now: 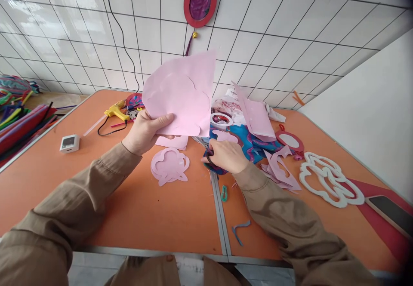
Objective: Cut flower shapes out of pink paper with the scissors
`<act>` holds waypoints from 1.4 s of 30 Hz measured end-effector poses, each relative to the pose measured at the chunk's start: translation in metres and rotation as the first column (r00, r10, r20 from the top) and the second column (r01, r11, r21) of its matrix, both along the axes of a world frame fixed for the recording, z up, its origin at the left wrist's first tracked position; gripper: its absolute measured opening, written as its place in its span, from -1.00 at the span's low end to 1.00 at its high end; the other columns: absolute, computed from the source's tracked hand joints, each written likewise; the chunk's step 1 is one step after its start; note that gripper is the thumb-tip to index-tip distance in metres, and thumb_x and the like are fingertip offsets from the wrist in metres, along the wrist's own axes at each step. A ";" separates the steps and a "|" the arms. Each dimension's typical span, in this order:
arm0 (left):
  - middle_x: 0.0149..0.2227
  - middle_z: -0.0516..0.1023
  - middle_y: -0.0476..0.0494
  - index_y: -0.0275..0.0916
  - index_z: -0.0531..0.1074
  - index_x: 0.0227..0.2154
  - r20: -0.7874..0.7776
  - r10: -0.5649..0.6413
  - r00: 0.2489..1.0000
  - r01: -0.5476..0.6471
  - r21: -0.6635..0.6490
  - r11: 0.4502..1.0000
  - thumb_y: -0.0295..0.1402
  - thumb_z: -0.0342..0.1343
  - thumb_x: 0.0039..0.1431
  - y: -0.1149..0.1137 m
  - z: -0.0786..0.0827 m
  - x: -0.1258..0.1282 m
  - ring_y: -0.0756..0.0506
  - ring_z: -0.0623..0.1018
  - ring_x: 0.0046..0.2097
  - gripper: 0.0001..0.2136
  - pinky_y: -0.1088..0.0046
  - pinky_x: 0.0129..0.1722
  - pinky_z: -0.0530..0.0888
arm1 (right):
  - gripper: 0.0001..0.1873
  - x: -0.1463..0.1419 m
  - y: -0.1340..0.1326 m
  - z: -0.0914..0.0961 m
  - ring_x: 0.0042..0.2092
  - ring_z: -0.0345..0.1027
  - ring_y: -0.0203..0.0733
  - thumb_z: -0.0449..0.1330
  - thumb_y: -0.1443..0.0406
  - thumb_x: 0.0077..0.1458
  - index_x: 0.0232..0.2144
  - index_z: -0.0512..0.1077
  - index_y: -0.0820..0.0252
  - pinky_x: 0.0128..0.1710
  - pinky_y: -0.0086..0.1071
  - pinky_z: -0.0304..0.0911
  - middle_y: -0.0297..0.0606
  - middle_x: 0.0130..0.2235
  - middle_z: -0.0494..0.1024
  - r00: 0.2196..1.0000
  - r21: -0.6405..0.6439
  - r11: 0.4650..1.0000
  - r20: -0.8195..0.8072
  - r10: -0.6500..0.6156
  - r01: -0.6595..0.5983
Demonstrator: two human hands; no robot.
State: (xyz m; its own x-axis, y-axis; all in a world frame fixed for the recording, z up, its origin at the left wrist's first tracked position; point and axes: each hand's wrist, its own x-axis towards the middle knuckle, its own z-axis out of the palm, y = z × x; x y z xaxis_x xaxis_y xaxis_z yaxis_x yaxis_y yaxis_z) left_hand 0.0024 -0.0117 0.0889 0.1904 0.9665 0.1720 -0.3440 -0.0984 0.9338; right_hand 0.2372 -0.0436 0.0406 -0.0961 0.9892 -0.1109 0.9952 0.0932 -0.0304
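Left hand (146, 131) raised, pinching pink sheet (180, 96), right hand (226, 155) low, gripping scissors (202, 141)

The left hand (145, 131) pinches a pink sheet (180, 92) by its lower left edge and holds it up, tilted, above the orange table (129, 208). The right hand (226, 155) grips scissors (204, 142) just under the sheet's lower edge, blades pointing left. A pink cutout (169, 164) lies flat on the table between the hands. Pink scraps (280, 170) sit just right of the right hand, and white cutouts (325, 178) lie farther right. A glue gun (116, 111) lies at the back left, with a white device (69, 143) nearer the left edge. A red disc (200, 1) hangs on the tiled wall.
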 end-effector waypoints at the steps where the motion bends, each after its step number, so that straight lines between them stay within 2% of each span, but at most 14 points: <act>1: -0.39 0.63 -0.17 -0.35 0.57 -0.45 -0.008 -0.002 1.000 0.002 0.005 1.000 -0.36 0.43 -0.15 -0.001 -0.001 0.001 -0.09 0.61 -0.48 -0.79 0.53 -0.65 0.56 | -0.60 0.000 0.000 -0.002 -0.18 0.50 0.11 0.32 0.01 -0.01 -0.26 0.41 0.16 -0.38 -0.30 0.12 -0.11 -0.31 0.59 0.999 -0.023 1.000 -0.044 0.007 -0.008; 5: -0.42 0.64 -0.14 -0.33 0.58 -0.44 0.008 -0.049 0.999 0.049 -0.017 0.999 -0.36 0.43 -0.13 -0.003 -0.007 0.005 -0.06 0.60 -0.51 -0.80 0.52 -0.64 0.57 | -0.59 0.003 0.002 -0.008 -0.22 0.48 0.06 0.40 0.08 -0.13 -0.30 0.37 0.14 -0.41 -0.32 0.10 -0.17 -0.32 0.57 0.985 -0.088 0.994 -0.168 0.043 -0.058; 8: -0.42 0.64 -0.13 -0.32 0.60 -0.42 0.012 -0.081 0.997 0.082 -0.053 0.995 -0.36 0.44 -0.13 -0.005 -0.011 0.009 -0.07 0.60 -0.51 -0.80 0.49 -0.62 0.58 | -0.68 0.007 0.001 -0.005 -0.27 0.48 -0.03 0.38 0.26 -0.16 -0.35 0.36 0.13 -0.43 -0.36 0.12 -0.24 -0.35 0.57 0.958 -0.119 0.987 -0.278 0.068 -0.104; 10: -0.44 0.64 -0.14 -0.33 0.59 -0.44 -0.001 -0.088 0.996 0.087 -0.074 0.993 -0.35 0.44 -0.14 -0.006 -0.014 0.012 -0.06 0.58 -0.53 -0.79 0.49 -0.63 0.57 | -0.72 0.010 0.001 0.000 -0.38 0.47 -0.14 0.35 0.35 -0.17 -0.34 0.38 0.12 -0.49 -0.40 0.14 -0.32 -0.41 0.57 0.926 -0.169 0.975 -0.370 0.071 -0.143; 12: -0.43 0.65 -0.14 -0.33 0.59 -0.43 -0.005 -0.081 0.997 0.080 -0.088 0.993 -0.34 0.45 -0.16 -0.007 -0.018 0.014 -0.07 0.59 -0.52 -0.77 0.51 -0.64 0.56 | -0.82 0.013 0.003 0.005 -0.52 0.41 -0.23 0.28 0.29 -0.07 -0.35 0.40 0.12 -0.55 -0.42 0.16 -0.37 -0.49 0.55 0.890 -0.218 0.962 -0.454 0.051 -0.166; 13: -0.43 0.65 -0.15 -0.32 0.59 -0.41 -0.004 -0.081 0.997 0.081 -0.093 0.992 -0.34 0.45 -0.17 -0.007 -0.020 0.016 -0.08 0.60 -0.51 -0.76 0.50 -0.62 0.56 | -0.86 0.014 0.005 0.006 -0.57 0.38 -0.26 0.26 0.23 -0.01 -0.38 0.39 0.13 -0.58 -0.42 0.17 -0.36 -0.53 0.53 0.838 -0.210 0.965 -0.545 0.020 -0.160; 15: -0.44 0.65 -0.15 -0.32 0.59 -0.37 -0.006 -0.109 0.994 0.108 -0.099 0.989 -0.32 0.45 -0.15 -0.008 -0.024 0.018 -0.10 0.61 -0.50 -0.74 0.45 -0.58 0.59 | -0.72 0.015 0.008 0.009 -0.57 0.37 -0.25 0.21 0.06 0.05 -0.46 0.36 0.14 -0.58 -0.40 0.20 -0.32 -0.54 0.51 0.609 -0.119 0.988 -0.792 -0.036 -0.097; 17: -0.47 0.64 -0.14 -0.33 0.59 -0.37 -0.010 -0.144 0.990 0.142 -0.104 0.984 -0.30 0.44 -0.13 -0.010 -0.028 0.019 -0.11 0.60 -0.52 -0.74 0.41 -0.56 0.59 | -0.57 0.014 0.010 0.011 -0.47 0.45 -0.18 0.16 -0.11 0.02 -0.45 0.34 0.12 -0.50 -0.34 0.29 -0.27 -0.49 0.53 0.278 -0.025 1.000 -0.960 -0.024 -0.002; 18: -0.49 0.63 -0.13 -0.34 0.59 -0.39 -0.014 -0.157 0.988 0.154 -0.111 0.982 -0.30 0.44 -0.13 -0.010 -0.029 0.020 -0.10 0.59 -0.53 -0.74 0.42 -0.57 0.59 | -0.52 0.013 0.009 0.012 -0.39 0.49 -0.13 0.12 -0.18 0.01 -0.41 0.36 0.11 -0.43 -0.30 0.35 -0.25 -0.44 0.56 0.154 -0.008 1.000 -0.988 -0.011 0.018; 20: -0.52 0.61 -0.13 -0.35 0.58 -0.44 -0.030 -0.177 0.984 0.171 -0.135 0.976 -0.31 0.45 -0.14 -0.012 -0.032 0.022 -0.08 0.58 -0.56 -0.75 0.46 -0.60 0.57 | -0.42 0.008 0.005 0.015 -0.21 0.53 -0.02 0.05 -0.25 0.01 -0.29 0.40 0.09 -0.30 -0.20 0.42 -0.18 -0.32 0.60 -0.010 -0.027 0.999 -1.000 -0.027 -0.022; 22: -0.53 0.60 -0.14 -0.37 0.58 -0.47 -0.042 -0.205 0.978 0.196 -0.166 0.966 -0.31 0.47 -0.17 -0.014 -0.035 0.024 -0.06 0.57 -0.56 -0.75 0.50 -0.62 0.56 | -0.39 0.002 -0.001 0.017 -0.07 0.51 0.04 0.09 -0.24 -0.01 -0.19 0.42 0.09 -0.22 -0.15 0.44 -0.15 -0.21 0.62 -0.093 -0.041 0.998 -0.995 -0.046 -0.054; 27: -0.47 0.63 -0.21 -0.41 0.59 -0.38 -0.028 -0.282 0.959 0.269 -0.224 0.937 -0.29 0.49 -0.21 -0.019 -0.038 0.028 -0.10 0.61 -0.52 -0.66 0.49 -0.62 0.58 | -0.48 -0.011 -0.012 0.014 0.06 0.45 0.09 0.32 -0.08 -0.11 -0.20 0.46 0.11 -0.13 -0.12 0.46 -0.17 -0.11 0.63 -0.136 -0.059 0.998 -0.989 -0.063 -0.033; 32: -0.49 0.63 -0.24 -0.44 0.59 -0.40 -0.029 -0.320 0.947 0.303 -0.245 0.921 -0.27 0.50 -0.22 -0.021 -0.039 0.030 -0.11 0.61 -0.53 -0.64 0.49 -0.63 0.55 | -0.54 -0.016 -0.015 0.015 -0.01 0.50 0.14 0.45 0.04 -0.24 -0.31 0.49 0.12 -0.15 -0.08 0.50 -0.17 -0.16 0.65 -0.140 -0.113 0.993 -0.984 -0.109 0.021; 42: -0.50 0.61 -0.19 -0.39 0.59 -0.41 -0.063 -0.349 0.935 0.329 -0.210 0.921 -0.26 0.48 -0.17 -0.021 -0.040 0.029 -0.09 0.58 -0.54 -0.68 0.45 -0.60 0.55 | -0.63 -0.017 -0.016 0.019 -0.13 0.55 0.08 0.49 0.15 -0.30 -0.41 0.52 0.15 -0.13 -0.08 0.51 -0.21 -0.26 0.65 -0.133 -0.099 0.990 -0.987 -0.086 0.097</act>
